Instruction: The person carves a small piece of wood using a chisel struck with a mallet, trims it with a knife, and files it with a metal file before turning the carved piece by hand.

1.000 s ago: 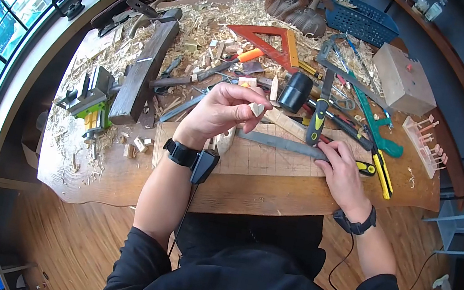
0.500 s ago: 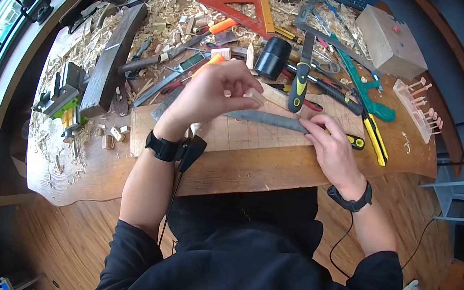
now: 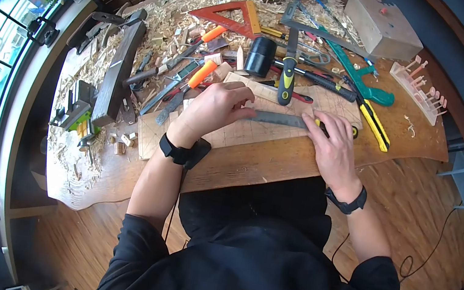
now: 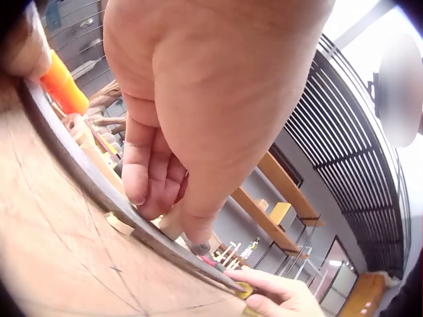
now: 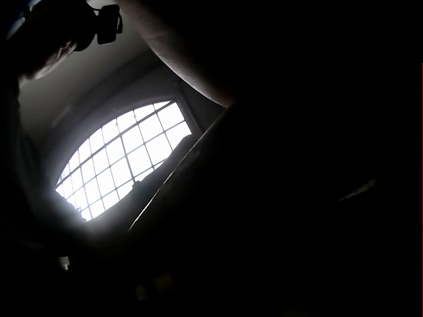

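My left hand [image 3: 217,108] pinches a small wooden heart [image 4: 170,224] between thumb and fingers, close over a long flat steel file [image 3: 277,118]. In the head view the heart is hidden behind the hand. The file lies across a wooden board [image 3: 232,142] marked with lines. My right hand [image 3: 334,144] holds the file at its yellow and black handle [image 3: 355,131]. Low in the left wrist view, the file [image 4: 79,165] runs diagonally under the left fingertips. Most of the right wrist view is dark.
Beyond the board lie a black mallet [image 3: 260,57], a rasp with a yellow-black handle [image 3: 287,80], a green saw [image 3: 380,96], a yellow cutter [image 3: 375,125] and a red square [image 3: 224,14]. A vise [image 3: 76,105] and wooden plane [image 3: 119,75] stand left, among shavings.
The left hand has lowered the heart from above the board to the file and turned over it. The right hand keeps its place at the handle. The head view has shifted.
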Demonstrator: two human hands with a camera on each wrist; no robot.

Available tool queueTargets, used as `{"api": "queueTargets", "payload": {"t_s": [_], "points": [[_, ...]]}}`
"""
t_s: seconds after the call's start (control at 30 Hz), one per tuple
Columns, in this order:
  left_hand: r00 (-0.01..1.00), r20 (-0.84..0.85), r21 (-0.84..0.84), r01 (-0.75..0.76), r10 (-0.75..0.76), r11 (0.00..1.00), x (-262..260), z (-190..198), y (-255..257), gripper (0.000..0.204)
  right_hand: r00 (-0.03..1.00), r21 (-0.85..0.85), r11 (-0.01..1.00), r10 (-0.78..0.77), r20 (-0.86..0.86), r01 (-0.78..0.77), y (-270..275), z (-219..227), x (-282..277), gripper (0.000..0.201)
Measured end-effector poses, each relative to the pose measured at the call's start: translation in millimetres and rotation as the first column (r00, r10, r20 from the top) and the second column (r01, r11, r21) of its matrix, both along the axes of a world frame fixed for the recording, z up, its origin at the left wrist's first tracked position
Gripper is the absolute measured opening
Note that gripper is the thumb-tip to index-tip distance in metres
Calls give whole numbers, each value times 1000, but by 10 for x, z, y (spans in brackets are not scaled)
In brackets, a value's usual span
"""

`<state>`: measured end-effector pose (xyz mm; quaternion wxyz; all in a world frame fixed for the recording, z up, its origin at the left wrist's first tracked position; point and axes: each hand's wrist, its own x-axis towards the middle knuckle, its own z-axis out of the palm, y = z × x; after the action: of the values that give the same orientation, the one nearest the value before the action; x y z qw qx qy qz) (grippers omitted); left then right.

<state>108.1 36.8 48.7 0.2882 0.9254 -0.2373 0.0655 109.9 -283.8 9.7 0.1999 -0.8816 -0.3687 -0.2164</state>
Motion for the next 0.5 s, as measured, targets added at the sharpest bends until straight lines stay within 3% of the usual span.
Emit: {"api": "queueTargets", "payload": {"t_s": [0.13, 0.2, 0.33, 0.37, 0.5], "points": [[995, 83, 41, -63, 60, 997, -98, -24, -160, 24, 999, 26, 999, -39, -28, 40, 28, -42, 1, 48], [979, 110, -10, -174, 175, 985, -171, -82, -221, 24, 998, 71, 996, -45, -53, 48, 22, -45, -6, 47], [932, -12, -112, -360, 361, 926, -358, -138, -372, 22, 997, 92, 995, -39, -61, 44, 12, -66, 7, 47], [928, 26, -166, -362, 371, 917, -366, -172, -392, 22, 997, 88, 995, -35, -62, 40, 6, -74, 10, 48], [916, 37, -126, -392, 400, 911, -379, -197, -400, 23, 998, 85, 996, -19, -53, 24, -10, -77, 27, 48]]}}
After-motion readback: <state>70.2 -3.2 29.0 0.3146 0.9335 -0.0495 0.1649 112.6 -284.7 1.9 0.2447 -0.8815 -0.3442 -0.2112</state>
